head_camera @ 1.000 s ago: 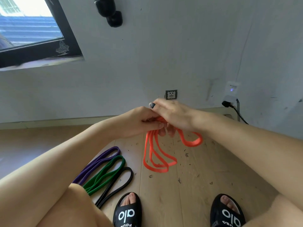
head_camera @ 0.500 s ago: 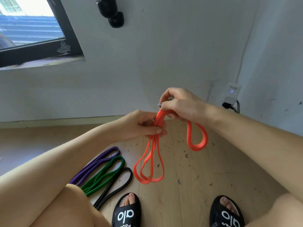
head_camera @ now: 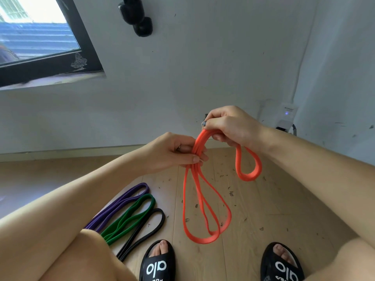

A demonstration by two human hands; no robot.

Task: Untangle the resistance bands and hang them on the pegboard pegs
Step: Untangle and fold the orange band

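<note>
An orange resistance band point(head_camera: 203, 211) hangs in the air above the floor, held by both hands. My left hand point(head_camera: 172, 153) pinches its gathered strands in the middle. My right hand point(head_camera: 229, 126) grips the top bend a little higher, and a short loop droops to the right of it. Two long loops dangle below my left hand. On the floor to the left lie a purple band point(head_camera: 121, 203), a green band point(head_camera: 132, 216) and a black band point(head_camera: 146, 228), side by side. No pegboard is in view.
I stand on a wooden floor point(head_camera: 253, 220) scattered with small debris, black slides on my feet point(head_camera: 157, 264). A white wall is ahead with a window point(head_camera: 38, 37) upper left, a black object point(head_camera: 136, 15) mounted above, and a plugged-in device point(head_camera: 287, 116) at right.
Both hands have lifted the orange band off the floor. My right hand rose above the left, and the loops now hang free and longer.
</note>
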